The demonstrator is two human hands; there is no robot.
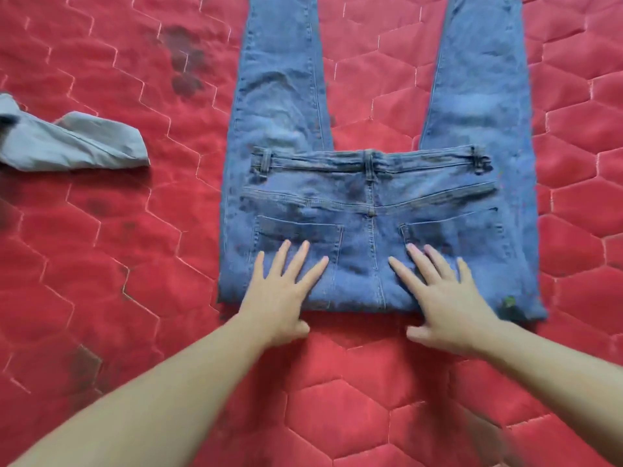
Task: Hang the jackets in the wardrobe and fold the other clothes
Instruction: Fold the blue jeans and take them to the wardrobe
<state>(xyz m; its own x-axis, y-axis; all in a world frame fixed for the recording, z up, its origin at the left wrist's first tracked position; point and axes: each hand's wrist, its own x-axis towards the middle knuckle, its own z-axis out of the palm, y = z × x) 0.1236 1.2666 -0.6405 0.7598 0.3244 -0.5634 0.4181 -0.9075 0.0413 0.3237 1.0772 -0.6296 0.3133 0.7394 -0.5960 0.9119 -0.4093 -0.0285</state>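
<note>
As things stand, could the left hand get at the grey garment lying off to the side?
Probably yes. The left hand lies flat and open on the jeans, holding nothing, and only bare red quilt lies between it and the grey garment. Whether the arm reaches that far is uncertain.

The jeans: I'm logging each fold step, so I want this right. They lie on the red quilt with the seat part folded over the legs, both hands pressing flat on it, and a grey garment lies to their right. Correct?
Not quite. In the head view the grey garment lies to the left of the jeans. The rest holds: red quilt, seat folded over the legs, left hand and right hand pressing flat.
</note>
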